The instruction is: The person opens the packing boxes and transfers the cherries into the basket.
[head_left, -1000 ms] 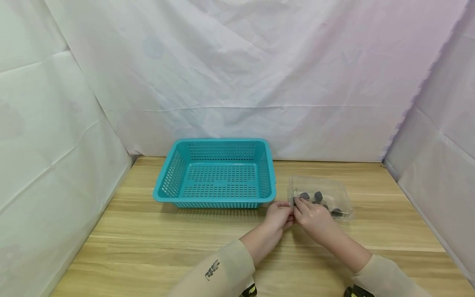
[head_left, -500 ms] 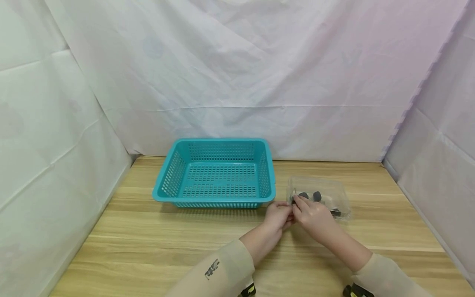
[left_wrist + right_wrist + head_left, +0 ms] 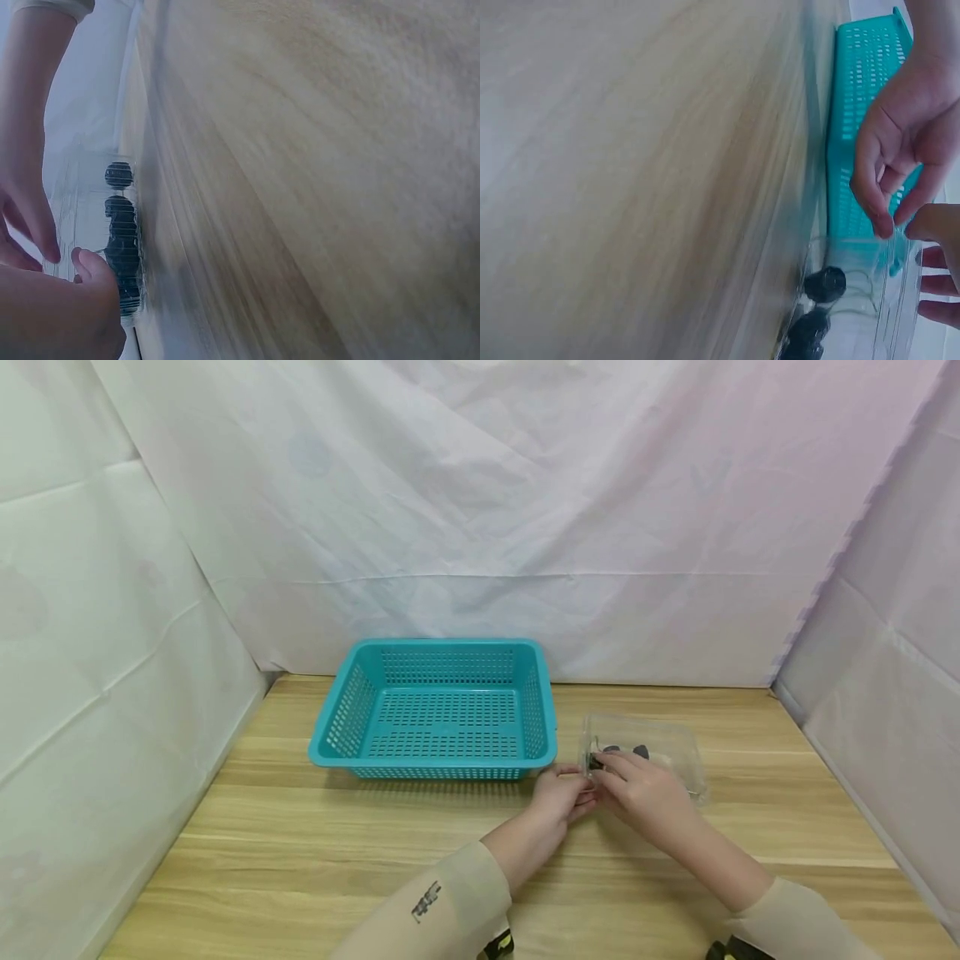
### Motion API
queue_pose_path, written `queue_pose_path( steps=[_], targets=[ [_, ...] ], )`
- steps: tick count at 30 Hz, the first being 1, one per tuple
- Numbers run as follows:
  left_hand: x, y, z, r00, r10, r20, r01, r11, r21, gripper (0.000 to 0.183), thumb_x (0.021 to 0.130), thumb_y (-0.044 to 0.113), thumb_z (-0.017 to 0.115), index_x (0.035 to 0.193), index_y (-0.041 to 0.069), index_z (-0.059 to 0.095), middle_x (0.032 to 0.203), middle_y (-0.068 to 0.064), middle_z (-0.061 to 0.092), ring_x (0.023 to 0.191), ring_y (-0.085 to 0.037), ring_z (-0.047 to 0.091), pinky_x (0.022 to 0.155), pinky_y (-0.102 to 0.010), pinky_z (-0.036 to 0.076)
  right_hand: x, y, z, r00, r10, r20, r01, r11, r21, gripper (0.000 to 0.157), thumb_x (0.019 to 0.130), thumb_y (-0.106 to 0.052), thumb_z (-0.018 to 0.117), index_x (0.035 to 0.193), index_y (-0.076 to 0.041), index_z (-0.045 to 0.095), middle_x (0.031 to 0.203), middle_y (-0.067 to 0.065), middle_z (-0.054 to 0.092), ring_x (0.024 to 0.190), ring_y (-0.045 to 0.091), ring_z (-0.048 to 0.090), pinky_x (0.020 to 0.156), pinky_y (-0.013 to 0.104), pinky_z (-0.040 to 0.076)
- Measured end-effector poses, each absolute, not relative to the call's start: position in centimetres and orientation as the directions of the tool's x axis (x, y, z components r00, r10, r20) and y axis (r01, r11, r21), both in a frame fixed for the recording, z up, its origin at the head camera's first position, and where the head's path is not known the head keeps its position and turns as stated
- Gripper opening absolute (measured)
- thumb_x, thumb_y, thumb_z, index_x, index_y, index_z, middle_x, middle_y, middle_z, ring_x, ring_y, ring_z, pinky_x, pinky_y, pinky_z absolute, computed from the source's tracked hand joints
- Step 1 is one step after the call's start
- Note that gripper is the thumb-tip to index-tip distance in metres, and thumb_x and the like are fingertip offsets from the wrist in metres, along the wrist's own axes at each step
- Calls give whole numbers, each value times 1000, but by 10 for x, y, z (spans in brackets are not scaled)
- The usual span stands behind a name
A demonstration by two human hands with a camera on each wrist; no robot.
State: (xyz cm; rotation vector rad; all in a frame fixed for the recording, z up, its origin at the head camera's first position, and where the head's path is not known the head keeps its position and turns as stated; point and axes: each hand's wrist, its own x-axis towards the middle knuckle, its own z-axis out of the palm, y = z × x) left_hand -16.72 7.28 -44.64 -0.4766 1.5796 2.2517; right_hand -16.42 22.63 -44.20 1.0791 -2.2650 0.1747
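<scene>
A clear plastic box (image 3: 678, 752) lies right of the basket, holding several dark round fruits (image 3: 825, 285) with thin green stems, like cherries. At its near left corner my left hand (image 3: 557, 800) pinches the rim between thumb and fingers; this hand (image 3: 911, 139) also shows in the right wrist view. My right hand (image 3: 648, 793) reaches over the box, fingertips at its left end, above a dark fruit in the head view. In the right wrist view its thumb and spread fingers (image 3: 934, 285) are at the box's upper edge, with the fruits lower down.
A turquoise perforated basket (image 3: 330, 747) stands left of the box near the back of the wooden table (image 3: 360, 860). White cloth (image 3: 480, 543) hangs behind and along both sides.
My right hand has shifted slightly, its fingers now more spread over the box's left end. The box has slid a little left. My left hand stays at the corner.
</scene>
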Motion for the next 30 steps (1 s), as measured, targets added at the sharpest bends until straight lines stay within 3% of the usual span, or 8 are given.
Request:
queue_pose_path(
  steps=[2,5,8,15,18,25,30],
  targets=[
    [-168,72,-447,-881,94,-464,-468,-327,821,33,85,-8,60,117,-2,55,89,-20,69,79,-25,70,79,-39,57,-164,231,-441,-483,-653,583,-752,651,105,35,70,-9,84,101,0,72,107,16,68,96,32,66,77,43,56],
    [-169,71,-448,-877,95,-472,-474,-337,814,34,86,-10,56,119,-2,54,95,-24,68,78,-25,71,79,-40,57,-163,238,-438,-467,-636,615,-761,643,87,24,91,-17,68,105,2,70,104,16,68,91,32,66,74,45,56],
    [-170,71,-450,-874,88,-479,-478,-338,811,34,86,-9,54,119,0,54,98,-26,68,72,-22,70,78,-39,57,-162,244,-436,-432,-609,666,-758,645,97,37,102,-25,45,104,2,71,99,15,69,84,32,67,68,45,56],
    [-169,72,-453,-877,85,-473,-471,-338,814,37,85,-11,54,120,0,52,99,-25,67,69,-19,68,77,-38,57,-157,263,-430,-399,-561,726,-730,673,119,39,100,-26,45,97,1,73,91,13,69,75,29,67,58,39,56],
    [-169,72,-453,-877,83,-473,-471,-340,814,38,84,-12,55,120,1,52,101,-25,67,71,-21,69,77,-38,57,-154,273,-427,-418,-549,724,-708,696,119,39,99,-26,45,95,1,73,91,14,69,74,28,67,55,38,55],
    [-168,72,-452,-876,74,-477,-473,-330,817,36,85,-10,56,119,1,52,101,-23,66,83,-31,70,78,-40,57,-145,293,-423,-521,-529,670,-647,757,94,50,103,-36,39,96,1,73,94,15,70,80,31,67,62,43,55],
    [-168,72,-452,-869,52,-492,-484,-292,825,33,87,-6,56,119,2,53,99,-20,66,81,-28,68,77,-38,57,-139,302,-426,-538,-509,672,-627,774,85,53,102,-41,39,89,-3,72,92,12,70,77,30,66,57,43,54]
  ],
)
